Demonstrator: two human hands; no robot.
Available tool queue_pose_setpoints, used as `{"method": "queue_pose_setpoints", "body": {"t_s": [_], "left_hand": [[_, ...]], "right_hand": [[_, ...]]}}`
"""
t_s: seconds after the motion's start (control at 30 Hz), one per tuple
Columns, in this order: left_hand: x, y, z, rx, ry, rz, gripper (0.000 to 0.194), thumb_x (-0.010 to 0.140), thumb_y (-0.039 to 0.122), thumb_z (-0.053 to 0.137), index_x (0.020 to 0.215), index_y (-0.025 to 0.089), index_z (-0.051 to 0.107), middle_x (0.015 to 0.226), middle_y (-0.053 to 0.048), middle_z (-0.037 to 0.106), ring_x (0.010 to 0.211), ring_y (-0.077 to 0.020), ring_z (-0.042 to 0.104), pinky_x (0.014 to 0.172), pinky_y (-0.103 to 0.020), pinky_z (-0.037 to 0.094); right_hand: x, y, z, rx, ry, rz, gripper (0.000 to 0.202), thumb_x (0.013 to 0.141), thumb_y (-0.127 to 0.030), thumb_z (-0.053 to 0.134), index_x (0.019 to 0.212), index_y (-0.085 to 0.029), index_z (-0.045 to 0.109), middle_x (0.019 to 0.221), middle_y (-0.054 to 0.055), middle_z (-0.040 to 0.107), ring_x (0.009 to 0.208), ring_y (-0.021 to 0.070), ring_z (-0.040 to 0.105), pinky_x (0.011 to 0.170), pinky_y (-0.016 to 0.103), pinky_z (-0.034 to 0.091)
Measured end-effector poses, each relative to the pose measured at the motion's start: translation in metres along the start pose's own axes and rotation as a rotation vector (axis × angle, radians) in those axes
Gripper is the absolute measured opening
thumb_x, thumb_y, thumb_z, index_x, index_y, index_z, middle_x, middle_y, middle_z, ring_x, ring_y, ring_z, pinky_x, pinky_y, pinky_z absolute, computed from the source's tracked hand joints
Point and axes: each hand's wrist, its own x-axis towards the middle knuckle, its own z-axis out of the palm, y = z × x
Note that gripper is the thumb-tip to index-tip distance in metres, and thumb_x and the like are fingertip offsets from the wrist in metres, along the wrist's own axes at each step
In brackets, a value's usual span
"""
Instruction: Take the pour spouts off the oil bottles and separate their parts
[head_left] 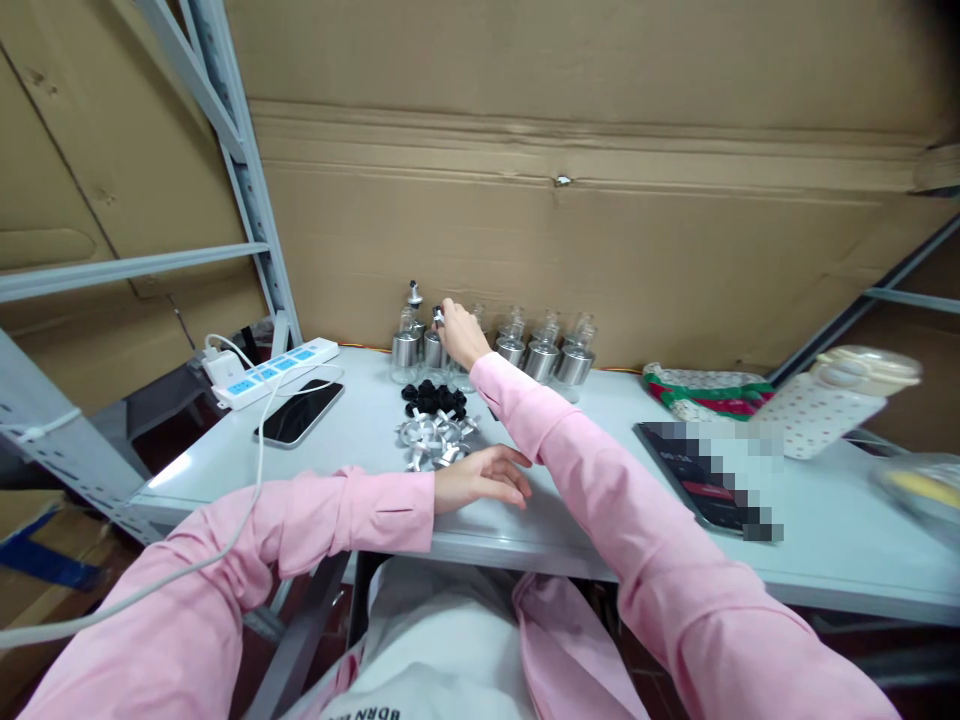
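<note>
Glass bottles with brushed-metal sleeves [574, 365] stand in rows against the cardboard at the back. A silver pour spout [415, 294] with a dark tip sits on a bottle at the left end. My right hand [461, 333] reaches over the bottles, its fingers closed on a small silver-and-black pour spout [439, 316] at the top of a bottle near the left end. Below lie a pile of black stoppers [433, 399] and a heap of silver spout parts [436, 437]. My left hand [491, 476] is open, fingers loosely spread, near the table's front edge beside the heap.
At the left are a white power strip [274, 372] and a dark phone [300, 412], with a white cable crossing my left sleeve. Rightward lie another phone [705, 480], a patterned cloth bag [705, 392] and a dotted white container [817, 410]. A metal shelf post [255, 180] rises at left.
</note>
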Motion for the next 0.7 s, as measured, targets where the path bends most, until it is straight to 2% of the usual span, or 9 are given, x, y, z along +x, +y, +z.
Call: {"method": "queue_pose_setpoints", "body": {"t_s": [0.2,0.37,0.47,0.53,0.6,0.7], "left_hand": [[0.001,0.001,0.001,-0.015,0.0,-0.005,0.061,0.047,0.031,0.084,0.095,0.014,0.052,0.075,-0.002,0.063,0.067,-0.014,0.062,0.072,-0.032,0.044],[-0.001,0.004,0.003,-0.006,0.019,-0.014,0.059,0.047,0.03,0.084,0.095,0.014,0.053,0.074,-0.002,0.063,0.066,-0.0134,0.062,0.071,-0.031,0.042],[-0.003,0.007,0.005,-0.004,0.032,-0.029,0.057,0.05,0.027,0.082,0.096,0.014,0.053,0.075,-0.002,0.063,0.066,-0.0127,0.062,0.071,-0.029,0.042],[-0.004,0.008,0.006,-0.008,0.038,-0.038,0.055,0.051,0.025,0.081,0.097,0.014,0.053,0.076,-0.002,0.063,0.067,-0.0123,0.062,0.071,-0.029,0.041],[-0.004,0.008,0.006,-0.012,0.042,-0.035,0.054,0.052,0.024,0.081,0.097,0.014,0.053,0.075,-0.001,0.063,0.067,-0.0123,0.061,0.071,-0.029,0.042],[-0.002,0.007,0.005,-0.006,0.029,-0.015,0.053,0.052,0.023,0.08,0.097,0.015,0.054,0.074,-0.001,0.063,0.067,-0.0132,0.061,0.073,-0.03,0.042]], "right_hand": [[0.0,-0.003,0.004,-0.126,-0.042,-0.024,0.026,0.088,-0.023,0.043,0.112,-0.013,0.044,0.109,0.015,0.055,0.094,0.0264,0.057,0.076,0.035,0.044],[-0.014,-0.004,-0.01,-0.164,0.069,-0.1,0.036,0.09,-0.028,0.038,0.125,-0.017,0.038,0.109,0.012,0.058,0.099,0.0244,0.053,0.074,0.031,0.044],[-0.035,-0.001,-0.023,-0.064,0.204,-0.195,0.044,0.091,-0.029,0.035,0.133,-0.019,0.03,0.107,0.008,0.06,0.095,0.0216,0.056,0.076,0.029,0.043],[-0.055,0.004,-0.031,0.043,0.267,-0.261,0.045,0.09,-0.031,0.036,0.134,-0.02,0.031,0.102,0.006,0.062,0.089,0.0194,0.058,0.075,0.027,0.042],[-0.08,0.01,-0.038,0.141,0.307,-0.343,0.039,0.089,-0.03,0.039,0.126,-0.019,0.04,0.097,0.006,0.063,0.084,0.0179,0.059,0.075,0.027,0.042],[-0.118,0.018,-0.047,0.212,0.29,-0.471,0.021,0.085,-0.028,0.045,0.101,-0.019,0.054,0.079,0.004,0.064,0.068,0.0161,0.057,0.066,0.027,0.042]]}}
